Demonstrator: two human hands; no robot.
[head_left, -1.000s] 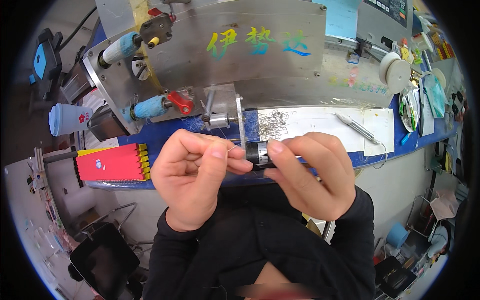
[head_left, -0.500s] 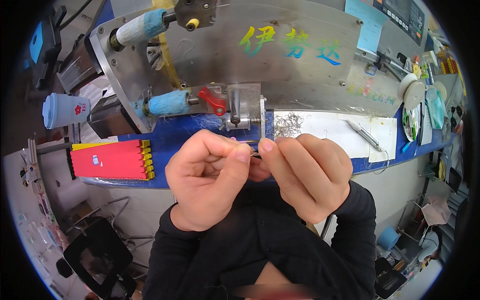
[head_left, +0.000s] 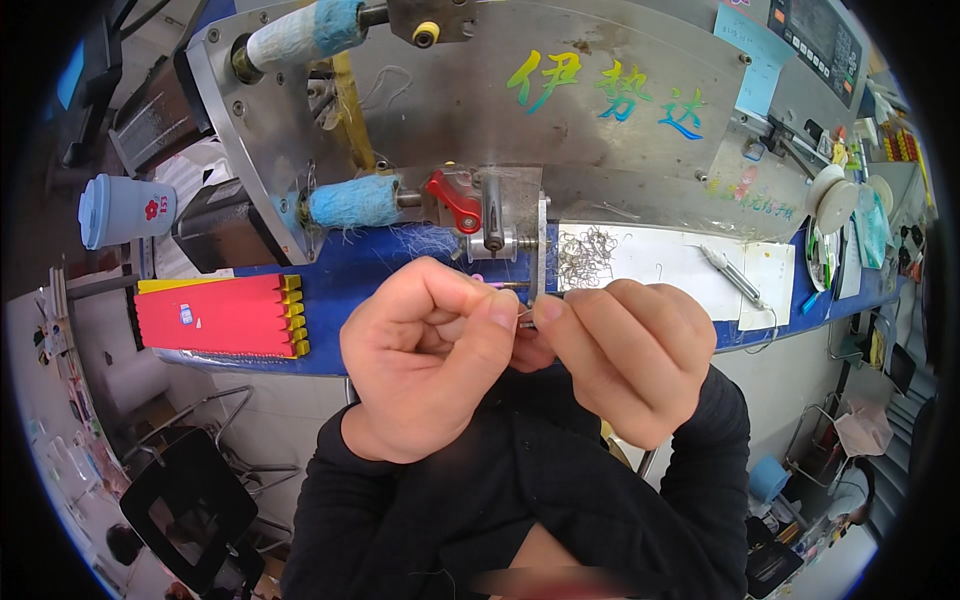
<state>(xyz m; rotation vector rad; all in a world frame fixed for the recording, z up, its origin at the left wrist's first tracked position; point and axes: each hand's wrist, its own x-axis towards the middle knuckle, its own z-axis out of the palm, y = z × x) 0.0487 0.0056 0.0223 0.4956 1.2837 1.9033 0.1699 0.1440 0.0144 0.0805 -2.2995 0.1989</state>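
Observation:
Held up in front of my chest, my left hand (head_left: pixel 425 365) and my right hand (head_left: pixel 632 360) are close together, each closed in a pinch of thumb and forefinger. A thin, pale sliver like a thread shows between the fingertips; what each pinch holds is too small to make out. Just beyond them are the metal spool (head_left: pixel 492 245) and the upright metal plate of the machine (head_left: pixel 640 130). Past my right hand, a tangle of small dark fish hooks (head_left: pixel 588 257) lies on white paper (head_left: pixel 690 265), with one hook apart from it.
A pen-like tool (head_left: pixel 733 277) with a cord lies on the paper. At left are red toothed boards (head_left: pixel 215 315) with yellow ones beneath, and a light-blue cup (head_left: pixel 125 212). Blue-wrapped rollers (head_left: pixel 352 202) and a red lever (head_left: pixel 455 203) jut from the machine. A black chair (head_left: pixel 190 500) stands behind left.
The view has shifted a little, so the machine sits farther right in the picture. Both hands appear slightly farther right, still pinching close together.

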